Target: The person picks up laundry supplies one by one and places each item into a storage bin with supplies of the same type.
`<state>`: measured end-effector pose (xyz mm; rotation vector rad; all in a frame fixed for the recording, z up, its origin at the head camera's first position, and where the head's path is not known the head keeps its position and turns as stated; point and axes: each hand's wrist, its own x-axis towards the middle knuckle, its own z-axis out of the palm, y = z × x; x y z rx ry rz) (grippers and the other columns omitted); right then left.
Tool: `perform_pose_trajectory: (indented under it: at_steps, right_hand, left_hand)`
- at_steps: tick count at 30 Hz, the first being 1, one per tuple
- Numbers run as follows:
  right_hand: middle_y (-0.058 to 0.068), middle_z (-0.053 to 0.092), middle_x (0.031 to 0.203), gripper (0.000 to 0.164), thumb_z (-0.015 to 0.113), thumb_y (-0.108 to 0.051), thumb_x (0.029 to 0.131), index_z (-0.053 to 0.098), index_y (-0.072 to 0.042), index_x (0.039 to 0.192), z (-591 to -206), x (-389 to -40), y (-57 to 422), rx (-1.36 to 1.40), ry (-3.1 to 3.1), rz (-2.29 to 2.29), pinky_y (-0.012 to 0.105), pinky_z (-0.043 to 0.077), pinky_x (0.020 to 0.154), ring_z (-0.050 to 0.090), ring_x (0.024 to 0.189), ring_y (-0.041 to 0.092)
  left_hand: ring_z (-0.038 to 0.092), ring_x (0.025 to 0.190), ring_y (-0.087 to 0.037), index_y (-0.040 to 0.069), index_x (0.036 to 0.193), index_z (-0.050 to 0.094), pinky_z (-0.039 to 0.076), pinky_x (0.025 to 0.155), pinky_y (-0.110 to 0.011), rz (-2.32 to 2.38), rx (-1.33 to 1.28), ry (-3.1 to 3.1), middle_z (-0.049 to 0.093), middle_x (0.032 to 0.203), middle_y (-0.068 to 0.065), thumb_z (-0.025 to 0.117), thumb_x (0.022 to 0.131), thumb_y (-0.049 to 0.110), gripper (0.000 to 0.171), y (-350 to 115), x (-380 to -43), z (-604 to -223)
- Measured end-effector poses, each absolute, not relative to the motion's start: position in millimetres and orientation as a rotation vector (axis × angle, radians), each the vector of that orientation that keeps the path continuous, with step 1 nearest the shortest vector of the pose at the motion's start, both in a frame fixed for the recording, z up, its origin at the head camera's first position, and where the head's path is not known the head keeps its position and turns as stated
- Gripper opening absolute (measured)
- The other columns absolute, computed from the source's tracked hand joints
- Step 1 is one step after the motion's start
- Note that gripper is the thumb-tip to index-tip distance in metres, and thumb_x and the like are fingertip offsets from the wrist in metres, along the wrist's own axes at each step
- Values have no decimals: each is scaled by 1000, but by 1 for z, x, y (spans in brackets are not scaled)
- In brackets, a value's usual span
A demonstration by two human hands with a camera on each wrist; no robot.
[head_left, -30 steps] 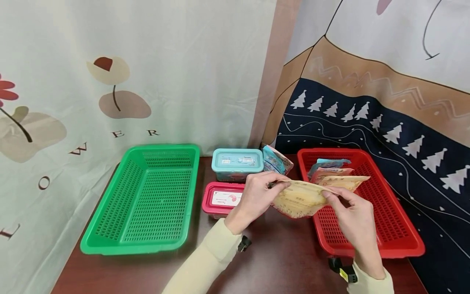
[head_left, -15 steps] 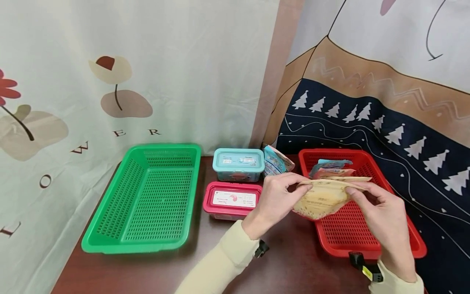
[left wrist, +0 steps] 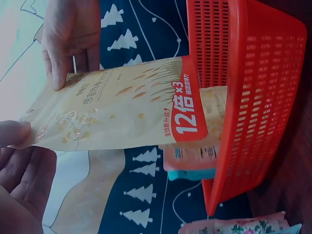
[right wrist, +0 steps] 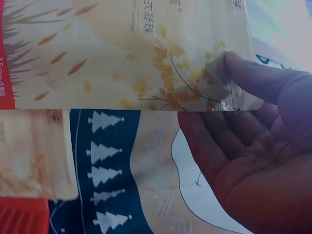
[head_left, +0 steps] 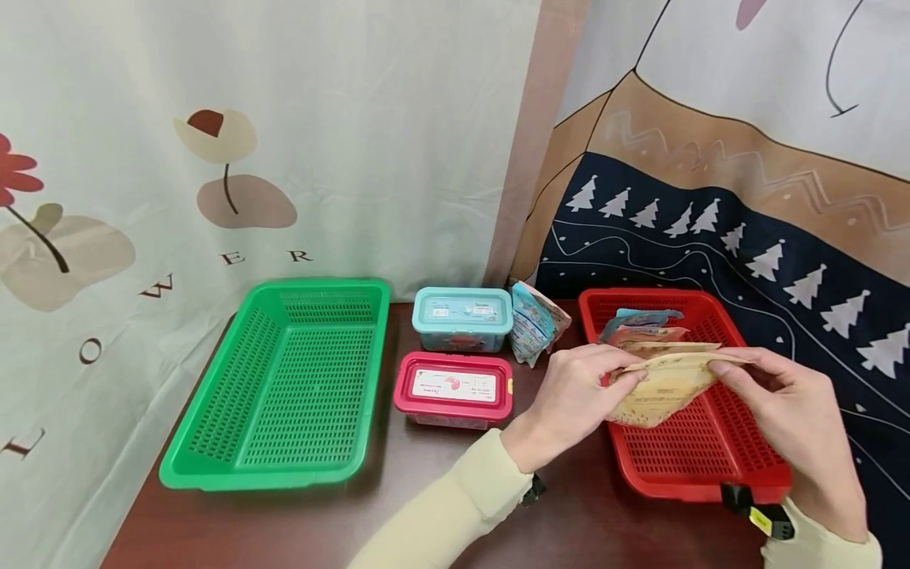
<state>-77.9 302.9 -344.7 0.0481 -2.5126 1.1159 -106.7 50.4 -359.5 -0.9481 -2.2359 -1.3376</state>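
A yellow laundry-capsule pouch (head_left: 664, 391) hangs between both hands above the front-left part of the red basket (head_left: 675, 482). My left hand (head_left: 579, 395) pinches its top left corner. At the top right corner, my right hand (head_left: 792, 407) pinches it between thumb and fingers. In the left wrist view the pouch (left wrist: 122, 107) has a red band at its bottom with "12" printed large. Behind it in the basket stand another yellow pouch (right wrist: 34, 156), a pink pouch (head_left: 647, 334) and a blue pouch (head_left: 643, 318), lined up toward the back.
A green basket (head_left: 313, 479) stands on the left of the brown table (head_left: 455, 482). Between the baskets are a blue-lidded box (head_left: 462, 310), a pink-lidded box (head_left: 453, 386) and a blue-and-pink pouch (head_left: 533, 322). A printed curtain (head_left: 355, 142) hangs behind.
Both hands have carried the yellow pouch rightward, from beside the red basket to over it, in front of the standing pouches. The pink-lidded box is now fully visible.
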Motion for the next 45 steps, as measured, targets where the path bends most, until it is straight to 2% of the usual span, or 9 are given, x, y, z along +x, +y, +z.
perform_pose_trajectory:
  at_steps: [4, 11, 16, 22, 24, 28, 32, 37, 45]
  right_hand:
    - [-34, 60, 92, 21, 75, -12, 97, 74, 1, 113, -343, -79, 314, 10, -2571, 1054, 10, 49, 60, 58, 75, -7]
    - [-30, 65, 88, 22, 71, -18, 100, 71, -4, 117, -339, -82, 334, -74, -2639, 1183, 21, 56, 54, 66, 65, 4]
    - [-35, 58, 85, 21, 70, -11, 100, 69, 5, 114, -341, -89, 346, 11, -2646, 1048, 17, 53, 52, 62, 62, 1]
    - [-35, 55, 82, 19, 69, -7, 100, 70, 7, 113, -348, -95, 359, 56, -2702, 932, 14, 48, 52, 56, 62, -1]
    - [-29, 58, 82, 21, 69, -8, 100, 70, 7, 114, -351, -97, 363, 55, -2735, 915, 15, 48, 52, 56, 62, 0]
    - [0, 71, 86, 21, 68, -8, 100, 71, 8, 113, -358, -100, 369, 79, -2782, 897, 18, 49, 50, 56, 61, 3]
    - [21, 73, 94, 17, 69, -4, 99, 73, 8, 110, -364, -105, 371, 115, -2820, 861, 17, 50, 52, 57, 63, 1]
    - [27, 72, 100, 16, 71, -9, 98, 76, 3, 108, -370, -111, 371, 159, -2927, 760, 17, 49, 55, 55, 70, 3]
    - [17, 72, 91, 17, 73, -12, 97, 78, 1, 107, -378, -120, 368, 273, -2956, 702, 24, 43, 52, 49, 67, 6]
  left_hand:
    - [70, 94, -5, 12, 110, 82, 47, 84, -6, -1312, -964, -2250, 79, 104, 1, 79, 94, 20, 18, 60, -108, -360]
    - [69, 99, 3, 17, 114, 82, 44, 84, -3, -1187, -993, -2305, 78, 109, 7, 75, 97, 23, 19, 75, -115, -362]
    - [68, 105, 3, 18, 118, 80, 43, 89, -5, -1128, -1034, -2369, 77, 112, 8, 72, 100, 24, 21, 85, -118, -362]
    - [67, 107, 3, 17, 124, 78, 44, 90, -5, -1063, -1090, -2442, 76, 117, 7, 68, 102, 22, 24, 96, -121, -368]
    - [67, 106, 3, 17, 124, 77, 44, 88, -5, -1046, -1092, -2460, 76, 117, 7, 68, 102, 22, 25, 100, -122, -371]
    - [68, 101, 5, 20, 124, 78, 45, 83, -4, -984, -1064, -2515, 76, 115, 9, 69, 101, 25, 24, 107, -125, -378]
    - [68, 92, 7, 25, 119, 80, 46, 77, -5, -912, -999, -2573, 77, 109, 13, 71, 100, 27, 21, 111, -129, -388]
    - [65, 84, 7, 27, 116, 81, 46, 72, -6, -852, -944, -2626, 77, 106, 14, 71, 100, 27, 19, 112, -134, -400]
    - [68, 85, 4, 30, 115, 82, 51, 70, -10, -786, -886, -2660, 77, 107, 14, 70, 101, 28, 18, 112, -139, -414]
